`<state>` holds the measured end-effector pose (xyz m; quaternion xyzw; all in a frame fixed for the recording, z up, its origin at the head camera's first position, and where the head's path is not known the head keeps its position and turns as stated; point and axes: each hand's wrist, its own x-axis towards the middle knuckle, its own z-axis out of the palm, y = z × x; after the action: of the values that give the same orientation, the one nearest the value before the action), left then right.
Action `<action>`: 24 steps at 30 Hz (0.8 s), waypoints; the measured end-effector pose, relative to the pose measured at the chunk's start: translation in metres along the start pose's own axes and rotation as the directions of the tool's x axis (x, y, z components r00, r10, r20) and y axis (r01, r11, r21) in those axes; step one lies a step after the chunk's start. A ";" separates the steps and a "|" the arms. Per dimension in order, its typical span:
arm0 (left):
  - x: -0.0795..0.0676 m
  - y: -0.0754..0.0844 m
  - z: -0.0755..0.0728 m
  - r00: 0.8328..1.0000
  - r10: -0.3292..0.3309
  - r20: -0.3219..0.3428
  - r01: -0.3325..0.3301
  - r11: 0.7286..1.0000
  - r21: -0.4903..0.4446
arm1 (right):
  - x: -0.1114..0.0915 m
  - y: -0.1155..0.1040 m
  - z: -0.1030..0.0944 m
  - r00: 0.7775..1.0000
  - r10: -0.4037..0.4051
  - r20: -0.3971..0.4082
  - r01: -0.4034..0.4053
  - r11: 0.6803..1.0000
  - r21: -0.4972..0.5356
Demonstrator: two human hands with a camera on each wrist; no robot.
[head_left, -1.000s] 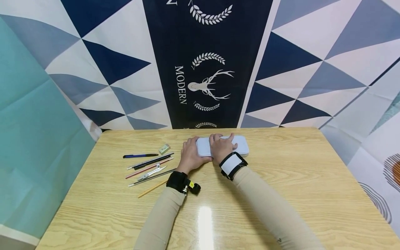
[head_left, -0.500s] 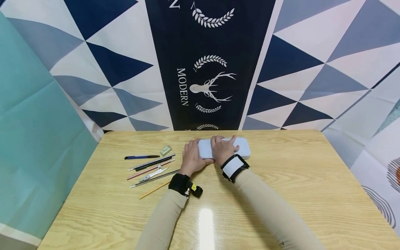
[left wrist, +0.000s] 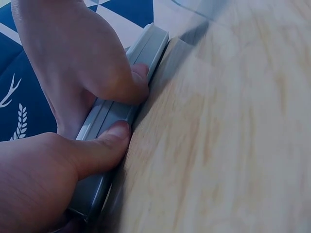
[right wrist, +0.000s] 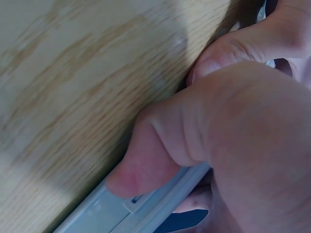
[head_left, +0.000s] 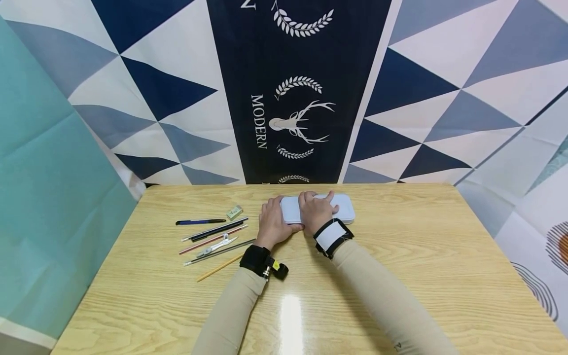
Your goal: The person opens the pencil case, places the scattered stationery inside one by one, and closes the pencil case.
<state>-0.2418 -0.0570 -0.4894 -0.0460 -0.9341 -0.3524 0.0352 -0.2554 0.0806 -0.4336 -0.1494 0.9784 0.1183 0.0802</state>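
Note:
A pale blue-white pencil case (head_left: 343,207) lies flat near the back edge of the table. My left hand (head_left: 272,226) grips its left end, thumb along the front side. Over the middle of the case, my right hand (head_left: 315,213) holds it from above. In the left wrist view, both thumbs press the front wall of the case (left wrist: 155,41). The right wrist view gives a close look at my right thumb (right wrist: 146,165) on the case's edge (right wrist: 92,216), beside a small slot. The far fingers are mostly hidden.
Left of the hands lie a blue pen (head_left: 200,222), an eraser (head_left: 234,212), a black pen or pencil (head_left: 217,230), a red pencil (head_left: 213,240), a drawing compass (head_left: 216,246), a grey pencil (head_left: 219,253) and a yellow pencil (head_left: 219,267). A patterned cloth (head_left: 288,162) hangs behind the table.
The whole head view shifts slightly. Both hands keep their hold on the pencil case, and nothing on the table has visibly moved.

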 end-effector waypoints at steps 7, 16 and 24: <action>0.002 -0.001 0.002 1.000 -0.009 0.006 0.009 1.000 -0.008 | -0.002 0.001 0.000 1.000 -0.011 -0.015 0.011 1.000 -0.011; 0.000 0.001 0.001 1.000 -0.003 -0.008 0.003 1.000 -0.012 | 0.003 0.004 0.003 0.999 -0.042 -0.020 0.040 0.997 -0.067; -0.001 0.001 0.001 1.000 -0.008 -0.008 0.008 1.000 -0.026 | 0.003 0.005 0.003 0.998 -0.049 -0.031 0.047 0.996 -0.081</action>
<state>-0.2409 -0.0552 -0.4894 -0.0411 -0.9294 -0.3649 0.0371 -0.2599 0.0854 -0.4360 -0.1779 0.9702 0.1530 0.0610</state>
